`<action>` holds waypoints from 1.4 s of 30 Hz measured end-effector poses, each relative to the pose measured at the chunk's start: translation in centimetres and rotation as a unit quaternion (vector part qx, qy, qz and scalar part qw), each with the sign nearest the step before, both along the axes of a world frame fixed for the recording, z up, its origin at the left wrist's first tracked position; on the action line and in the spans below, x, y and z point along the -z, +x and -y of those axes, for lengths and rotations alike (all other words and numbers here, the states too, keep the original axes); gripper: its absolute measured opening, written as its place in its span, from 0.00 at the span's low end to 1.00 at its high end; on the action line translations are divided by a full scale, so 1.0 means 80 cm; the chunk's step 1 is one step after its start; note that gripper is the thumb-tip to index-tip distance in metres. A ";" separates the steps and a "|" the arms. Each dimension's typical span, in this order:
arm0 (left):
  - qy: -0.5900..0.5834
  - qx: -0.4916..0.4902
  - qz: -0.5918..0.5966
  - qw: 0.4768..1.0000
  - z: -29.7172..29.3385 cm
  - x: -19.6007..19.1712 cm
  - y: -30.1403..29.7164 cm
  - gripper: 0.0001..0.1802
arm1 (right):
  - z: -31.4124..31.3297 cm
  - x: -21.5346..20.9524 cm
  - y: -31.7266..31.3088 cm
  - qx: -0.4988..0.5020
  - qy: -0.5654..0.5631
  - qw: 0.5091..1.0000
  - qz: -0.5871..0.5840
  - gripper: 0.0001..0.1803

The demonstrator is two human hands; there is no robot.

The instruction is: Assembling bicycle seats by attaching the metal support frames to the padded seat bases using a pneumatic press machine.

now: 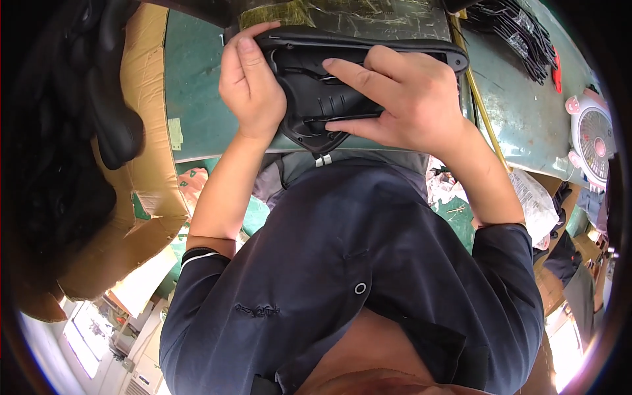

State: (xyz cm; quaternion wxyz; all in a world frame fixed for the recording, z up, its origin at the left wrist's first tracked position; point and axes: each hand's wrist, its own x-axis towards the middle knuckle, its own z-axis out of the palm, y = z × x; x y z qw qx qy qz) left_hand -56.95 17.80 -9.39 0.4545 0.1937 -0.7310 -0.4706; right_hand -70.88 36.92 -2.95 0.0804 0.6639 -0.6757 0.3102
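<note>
Dark shirt (pixel 329 243) on the worker is closest, w/ a small ring (pixel 360 288) on its front & a bit of dark stitching left of that. Grey cloth (pixel 283 172) shows just past the shirt's hem.

Then both hands, out front at a black plastic shell (pixel 359 99), hollow side up, right at the near edge of the green table (pixel 201 99); can't tell if it rests on the top or is held off it. L hand (pixel 253 85) is up against the shell's left end, fingers together, one reaching along the top rim; can't tell if it's pinching. R hand (pixel 415 99) is over the shell's right part, thumb & forefinger spread well apart, tips at the inside, nothing pinched betw. them.

Off to the left, an open cardboard box (pixel 145 79) w/ black padded-looking pcs (pixel 122 125) in it. Beyond the shell, yellowish tape (pixel 276 13) on a dark surface. Far right of the table: bundle of black cords (pixel 510 39), sth. red (pixel 557 71) next to it, & a pink-and-white fan (pixel 598 145) near the edge.
</note>
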 end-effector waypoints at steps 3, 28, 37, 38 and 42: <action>0.001 0.005 -0.005 1.000 0.002 0.000 0.000 0.20 | 0.003 0.001 -0.002 -0.011 -0.009 1.000 -0.010 0.38; -0.291 -0.041 0.121 0.948 -0.027 -0.043 -0.022 0.23 | 0.024 -0.007 -0.038 0.219 -0.069 0.961 0.154 0.27; -0.308 -0.004 0.100 0.946 0.016 -0.041 -0.093 0.12 | 0.076 0.026 -0.065 0.248 -0.118 0.957 0.091 0.26; -0.343 -0.023 0.120 0.931 0.022 -0.049 -0.105 0.13 | 0.086 0.026 -0.077 0.255 -0.100 0.957 0.096 0.25; -0.305 -0.014 0.102 0.947 0.017 -0.036 -0.103 0.13 | 0.078 0.041 -0.073 0.250 -0.155 0.949 0.109 0.29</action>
